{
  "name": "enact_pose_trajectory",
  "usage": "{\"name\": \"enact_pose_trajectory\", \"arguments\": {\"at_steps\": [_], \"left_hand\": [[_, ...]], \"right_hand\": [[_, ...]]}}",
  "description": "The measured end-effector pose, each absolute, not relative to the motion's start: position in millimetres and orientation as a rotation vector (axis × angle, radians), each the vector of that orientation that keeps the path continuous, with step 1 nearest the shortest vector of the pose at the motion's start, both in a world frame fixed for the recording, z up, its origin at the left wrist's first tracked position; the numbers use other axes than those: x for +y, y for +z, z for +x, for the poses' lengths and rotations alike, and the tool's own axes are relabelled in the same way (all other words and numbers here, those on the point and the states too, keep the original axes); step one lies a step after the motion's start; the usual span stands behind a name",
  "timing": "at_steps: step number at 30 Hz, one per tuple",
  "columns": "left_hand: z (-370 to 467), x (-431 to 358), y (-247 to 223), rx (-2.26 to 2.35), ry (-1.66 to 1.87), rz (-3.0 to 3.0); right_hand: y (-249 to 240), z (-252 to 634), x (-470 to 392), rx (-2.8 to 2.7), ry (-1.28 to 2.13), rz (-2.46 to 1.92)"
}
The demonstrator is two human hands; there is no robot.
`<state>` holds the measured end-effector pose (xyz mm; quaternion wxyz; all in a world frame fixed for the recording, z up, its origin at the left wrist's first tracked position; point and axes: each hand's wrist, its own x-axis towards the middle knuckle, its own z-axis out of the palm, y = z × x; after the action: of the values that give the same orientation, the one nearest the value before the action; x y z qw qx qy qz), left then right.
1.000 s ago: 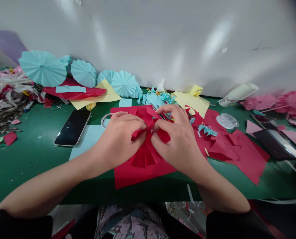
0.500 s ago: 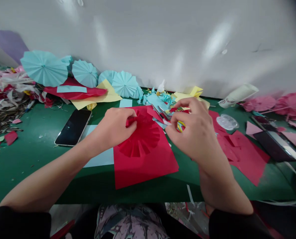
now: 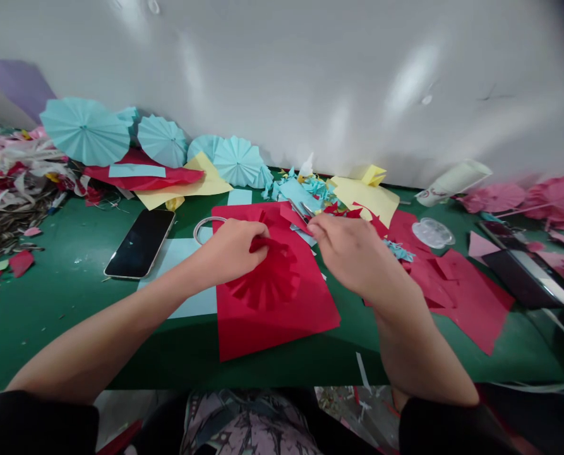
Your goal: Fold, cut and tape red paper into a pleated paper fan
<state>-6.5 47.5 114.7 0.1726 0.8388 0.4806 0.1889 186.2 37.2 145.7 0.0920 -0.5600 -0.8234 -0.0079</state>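
As I watch from my remote seat, taking the red fan (image 3: 268,287) as the centre of a clock face, I have the left hand (image 3: 237,249) pinching it narrowly at its ten o'clock edge. The fan is thin paper in sharp accordion pleats, with a scalloped rim, lying over a smooth red sheet (image 3: 282,335). Towards three o'clock, the right hand (image 3: 352,256) has its fingers curled in close beside a slim metal tool (image 3: 305,210) at one o'clock; I cannot tell whether they grip it. A flat, pale blue sheet (image 3: 194,303) reaches out at nine o'clock, and just past it lies a glossy black phone (image 3: 139,243). Stiff, ribbed blue fans (image 3: 85,129) run from ten to nearly twelve. A creased yellow sheet (image 3: 364,197) sits at two, and a clear plastic disc (image 3: 433,234) between two and three.
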Motion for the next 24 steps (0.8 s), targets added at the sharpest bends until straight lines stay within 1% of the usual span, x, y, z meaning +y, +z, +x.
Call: {"name": "enact_pose_trajectory", "arguments": {"at_steps": [2, 4, 8, 11, 13, 15, 18, 24], "left_hand": [[-6.0, 51.0, 107.5, 1.32, 0.49, 2.394], [-8.2, 54.1, 103.8, 1.25, 0.391, 2.416], [-20.5, 60.5, 107.0, 1.181, 0.153, 2.53], [-31.8, 68.5, 107.0, 1.392, -0.028, 2.601], [-37.5, 75.3, 101.4, 1.571, -0.277, 2.566], [-40.9, 81.7, 92.9, 1.616, -0.49, 2.455], [-43.2, 87.8, 82.8, 1.599, -0.506, 2.417], [-46.8, 87.9, 91.5, 1.489, -0.293, 2.454]], "right_hand": [[143.7, 181.7, 33.6, -2.581, -0.022, -1.582], [140.9, 180.2, 31.4, -2.667, -0.123, -1.548], [137.9, 181.9, 30.3, -2.686, -0.236, -1.635], [137.9, 182.4, 30.1, -2.711, -0.222, -1.657], [137.8, 181.8, 29.4, -2.729, -0.201, -1.659], [137.5, 180.9, 28.4, -2.732, -0.193, -1.663], [137.0, 179.6, 27.4, -2.737, -0.19, -1.661], [137.1, 177.3, 29.0, -2.72, -0.18, -1.541]]}}
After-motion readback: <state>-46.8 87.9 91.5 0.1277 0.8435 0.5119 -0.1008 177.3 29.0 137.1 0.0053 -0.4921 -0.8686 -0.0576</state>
